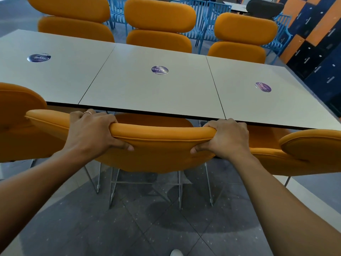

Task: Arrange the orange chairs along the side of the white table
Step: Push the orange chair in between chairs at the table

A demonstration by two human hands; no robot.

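Observation:
An orange padded chair (162,145) on thin metal legs stands at the near side of the long white table (144,89), its seat tucked under the table edge. My left hand (92,130) grips the top of its backrest on the left. My right hand (225,139) grips the same backrest on the right. Another orange chair (16,122) stands close on the left, and a third orange chair (310,152) on the right. Three more orange chairs (160,24) line the far side of the table.
Round purple stickers (159,70) lie on each table panel. Blue slatted chairs (206,19) stand behind the far row. Dark blue and orange lockers (317,43) fill the right wall. Grey tiled floor (147,228) lies below me, with my white shoe tip (176,253).

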